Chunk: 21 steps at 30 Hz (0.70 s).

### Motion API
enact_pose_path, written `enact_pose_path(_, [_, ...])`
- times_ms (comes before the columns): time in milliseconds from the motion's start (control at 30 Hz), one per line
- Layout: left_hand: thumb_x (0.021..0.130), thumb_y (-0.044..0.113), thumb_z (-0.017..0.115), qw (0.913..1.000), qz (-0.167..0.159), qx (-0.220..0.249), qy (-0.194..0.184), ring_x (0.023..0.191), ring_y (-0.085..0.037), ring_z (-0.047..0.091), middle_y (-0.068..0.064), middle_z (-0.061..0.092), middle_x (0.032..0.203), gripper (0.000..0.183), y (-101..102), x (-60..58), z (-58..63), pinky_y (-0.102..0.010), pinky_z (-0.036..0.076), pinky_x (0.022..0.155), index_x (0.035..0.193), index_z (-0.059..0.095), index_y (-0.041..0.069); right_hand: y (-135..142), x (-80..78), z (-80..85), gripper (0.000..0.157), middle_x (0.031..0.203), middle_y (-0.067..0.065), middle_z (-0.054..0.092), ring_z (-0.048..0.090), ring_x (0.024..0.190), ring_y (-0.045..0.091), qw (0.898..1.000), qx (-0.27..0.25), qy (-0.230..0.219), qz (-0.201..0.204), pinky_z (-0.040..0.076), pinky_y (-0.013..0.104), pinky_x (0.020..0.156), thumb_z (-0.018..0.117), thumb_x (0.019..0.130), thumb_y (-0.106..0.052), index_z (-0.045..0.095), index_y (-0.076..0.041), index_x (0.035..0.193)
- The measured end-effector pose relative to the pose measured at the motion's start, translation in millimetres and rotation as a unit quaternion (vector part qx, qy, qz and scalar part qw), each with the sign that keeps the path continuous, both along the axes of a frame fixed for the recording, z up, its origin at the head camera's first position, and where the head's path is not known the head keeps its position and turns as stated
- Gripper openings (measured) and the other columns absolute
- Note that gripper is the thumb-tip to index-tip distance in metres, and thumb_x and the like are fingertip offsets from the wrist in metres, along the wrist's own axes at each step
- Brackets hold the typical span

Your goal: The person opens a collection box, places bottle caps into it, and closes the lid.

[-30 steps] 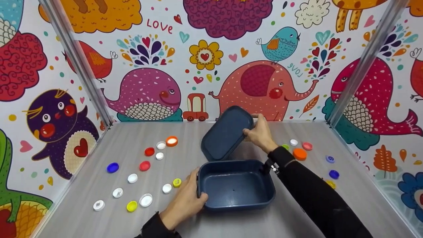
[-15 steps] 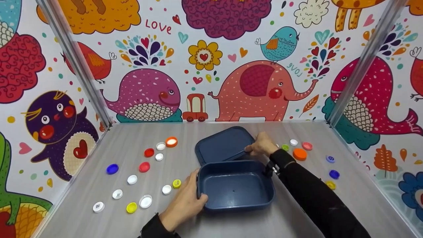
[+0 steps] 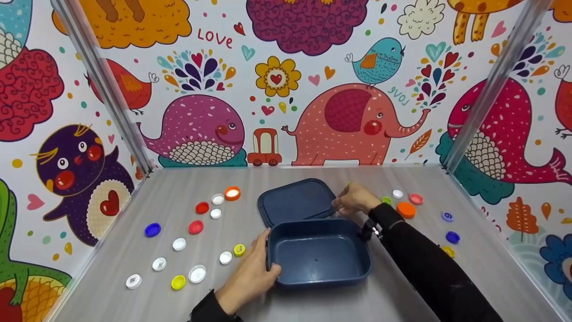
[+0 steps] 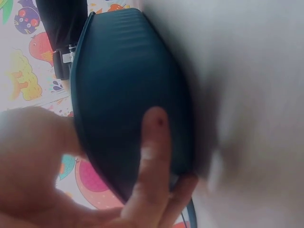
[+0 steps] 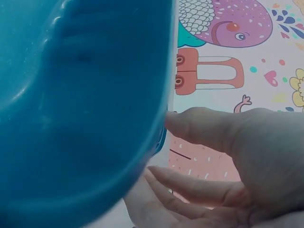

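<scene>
Long black sleeves (image 3: 440, 264), small black wrist device (image 3: 366, 230) with silver fitting (image 3: 376, 230), bare fingers (image 4: 155, 154)

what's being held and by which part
The left hand holds the box by its left end, thumb over the rim. Whether the right hand grips the lid by its right end cannot be told.

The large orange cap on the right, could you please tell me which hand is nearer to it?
Right. The right hand is left of the orange cap, at the edge of the lid; the left hand grips the box, farther left.
</scene>
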<state>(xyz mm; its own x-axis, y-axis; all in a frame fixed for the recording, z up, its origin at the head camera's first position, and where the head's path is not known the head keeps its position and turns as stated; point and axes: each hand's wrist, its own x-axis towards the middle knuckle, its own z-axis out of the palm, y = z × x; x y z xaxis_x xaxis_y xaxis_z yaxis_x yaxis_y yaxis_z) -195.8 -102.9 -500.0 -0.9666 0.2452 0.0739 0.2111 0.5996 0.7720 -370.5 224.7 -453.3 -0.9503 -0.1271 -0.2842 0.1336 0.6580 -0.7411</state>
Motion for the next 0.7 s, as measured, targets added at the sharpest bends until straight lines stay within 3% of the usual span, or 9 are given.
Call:
enact_pose_path(133, [0.093, 0.009, 0.077, 0.9999, -0.002, -0.004, 0.01, 0.163, -0.052, 0.051, -0.036, 0.048, 0.177, 0.095, -0.6, 0.4, -0.8, -0.07, 0.044, 0.133, 0.177, 0.035, -0.005, 0.9, 1.3, 0.9, 0.043, 0.102, 0.014, 0.081, 0.074, 0.073, 0.008, 1.0, -0.025, 0.009, 0.003, 0.069, 0.026, 0.072, 0.08, 0.108, -0.011, 0.071, 0.016, 0.14])
enact_pose_path(300, [0.092, 0.01, 0.078, 0.9999, -0.002, -0.009, 0.013, 0.163, -0.053, 0.051, -0.037, 0.048, 0.176, 0.096, -0.8, 0.4, -1.6, -0.07, 0.044, 0.133, 0.177, 0.035, -0.006, 4.0, 3.0, 1.6, 0.044, 0.123, 0.027, 0.082, 0.078, 0.09, 0.018, 0.999, -0.036, 0.028, 0.004, 0.07, 0.033, 0.082, 0.08, 0.108, -0.014, 0.07, 0.012, 0.142])
enact_pose_path(500, [0.093, 0.01, 0.079, 0.9999, -0.008, -0.007, -0.001, 0.164, -0.054, 0.049, -0.038, 0.045, 0.178, 0.099, -1.5, -0.7, -1.5, -0.071, 0.043, 0.133, 0.179, 0.032, -0.004, 14.4, 5.2, 1.0, 0.046, 0.142, 0.03, 0.079, 0.077, 0.127, 0.045, 0.994, -0.032, 0.099, 0.043, 0.069, 0.045, 0.103, 0.075, 0.113, -0.022, 0.073, 0.007, 0.148])
enact_pose_path(700, [0.095, 0.011, 0.079, 0.9998, -0.013, -0.009, -0.012, 0.166, -0.053, 0.048, -0.037, 0.044, 0.179, 0.099, -2.5, -2.0, 0.0, -0.071, 0.042, 0.134, 0.18, 0.031, -0.003, 30.3, 6.2, 2.0, 0.044, 0.143, 0.024, 0.08, 0.075, 0.13, 0.046, 0.983, -0.041, 0.169, 0.055, 0.066, 0.048, 0.107, 0.074, 0.115, -0.03, 0.076, -0.001, 0.148])
